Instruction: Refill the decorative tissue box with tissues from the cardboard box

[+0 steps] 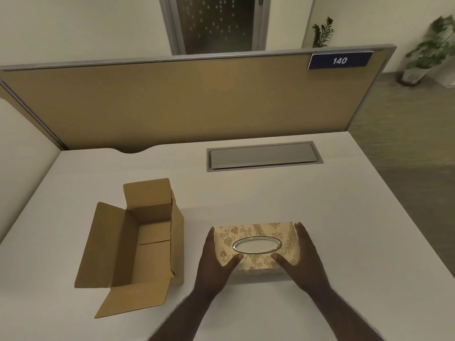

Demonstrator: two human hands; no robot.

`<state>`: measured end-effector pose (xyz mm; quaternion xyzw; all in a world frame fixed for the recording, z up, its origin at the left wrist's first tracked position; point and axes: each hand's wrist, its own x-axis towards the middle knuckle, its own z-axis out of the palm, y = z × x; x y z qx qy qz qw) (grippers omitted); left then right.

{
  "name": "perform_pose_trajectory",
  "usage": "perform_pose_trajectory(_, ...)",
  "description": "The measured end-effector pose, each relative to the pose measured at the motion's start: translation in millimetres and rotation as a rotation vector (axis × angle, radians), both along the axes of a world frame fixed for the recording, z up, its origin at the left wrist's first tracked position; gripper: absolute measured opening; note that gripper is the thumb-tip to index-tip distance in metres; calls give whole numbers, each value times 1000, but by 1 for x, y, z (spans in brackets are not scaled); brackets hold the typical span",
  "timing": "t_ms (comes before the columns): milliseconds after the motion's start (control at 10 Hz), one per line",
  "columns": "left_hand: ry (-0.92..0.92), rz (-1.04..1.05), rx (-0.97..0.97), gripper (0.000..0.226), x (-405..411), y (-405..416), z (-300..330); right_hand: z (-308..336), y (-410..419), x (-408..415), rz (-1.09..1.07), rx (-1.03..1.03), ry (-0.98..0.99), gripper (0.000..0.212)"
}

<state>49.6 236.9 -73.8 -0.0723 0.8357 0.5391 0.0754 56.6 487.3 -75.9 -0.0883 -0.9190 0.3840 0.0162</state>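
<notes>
The decorative tissue box [256, 232], cream with a gold floral pattern and a silver oval opening on top, sits on the white desk near its front. My left hand [216, 264] clasps its left end and my right hand [302, 262] clasps its right end, thumbs resting on the lid. White shows inside the oval opening. The cardboard box [147, 242] stands to the left with its flaps open; only its bare brown inside is visible, no tissues.
The white desk [270, 193] carries a grey cable hatch [263, 156] at the back. A tan partition panel [184, 102] with a "140" sign closes the far edge. The desk's right edge drops to the floor, where potted plants [428, 52] stand.
</notes>
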Motion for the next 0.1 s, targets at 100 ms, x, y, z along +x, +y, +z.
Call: perform_pose_trajectory(100,109,-15,-55,102,-20,0,20,17,-11,-22,51,75,144,86)
